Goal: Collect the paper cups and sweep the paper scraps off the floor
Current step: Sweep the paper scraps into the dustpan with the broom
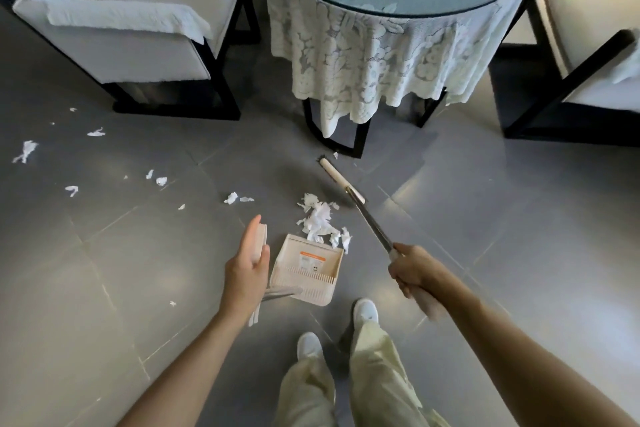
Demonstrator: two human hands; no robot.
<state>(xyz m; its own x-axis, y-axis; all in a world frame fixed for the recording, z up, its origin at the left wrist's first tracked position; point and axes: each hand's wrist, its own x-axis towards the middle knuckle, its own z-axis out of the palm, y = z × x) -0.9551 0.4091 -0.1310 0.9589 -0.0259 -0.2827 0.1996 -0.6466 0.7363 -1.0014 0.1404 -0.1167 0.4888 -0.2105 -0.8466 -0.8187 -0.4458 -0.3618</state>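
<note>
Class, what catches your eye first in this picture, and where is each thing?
A heap of paper scraps lies at the mouth of the cream dustpan, centre floor. The right hand grips a broom, its head beside the heap. More scraps dot the grey tiles to the left.

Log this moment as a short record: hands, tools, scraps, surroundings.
left hand: holds the dustpan's upright handle
right hand: grips the broom handle
broom: head on the floor beyond the scrap pile, near the table's base
dustpan: on the floor, mouth towards the pile
scrap pile: at the dustpan's front lip
loose scraps: scattered over the tiles to the left
paper cups: none in view
round table: draped with a lace cloth
armchair: left of the table
</note>
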